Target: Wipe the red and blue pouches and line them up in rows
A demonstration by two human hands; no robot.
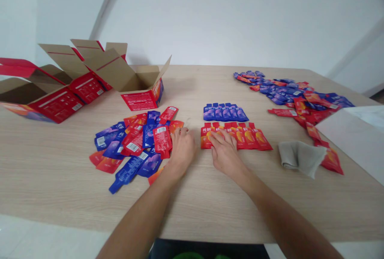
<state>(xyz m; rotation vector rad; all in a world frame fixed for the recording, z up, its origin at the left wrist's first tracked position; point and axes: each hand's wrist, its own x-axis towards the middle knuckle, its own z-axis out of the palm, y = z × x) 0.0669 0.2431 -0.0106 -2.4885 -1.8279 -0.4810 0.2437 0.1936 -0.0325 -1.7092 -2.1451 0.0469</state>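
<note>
My left hand [182,149] rests on the table at the right edge of a loose heap of red and blue sachets [136,143], fingers curled down against the nearest red sachet. My right hand [224,151] lies flat with fingers stretched over the left end of a neat row of red sachets [240,135]. Just behind that row sits a neat row of blue sachets [225,112]. Neither hand lifts anything off the wooden table [60,171].
Open red cardboard boxes stand at the back left, the nearest box [141,87] with flaps up, others [48,91] beside it. A second scattered heap of sachets [297,95] covers the back right. A grey cloth [300,157] and a white sheet [354,139] lie at the right.
</note>
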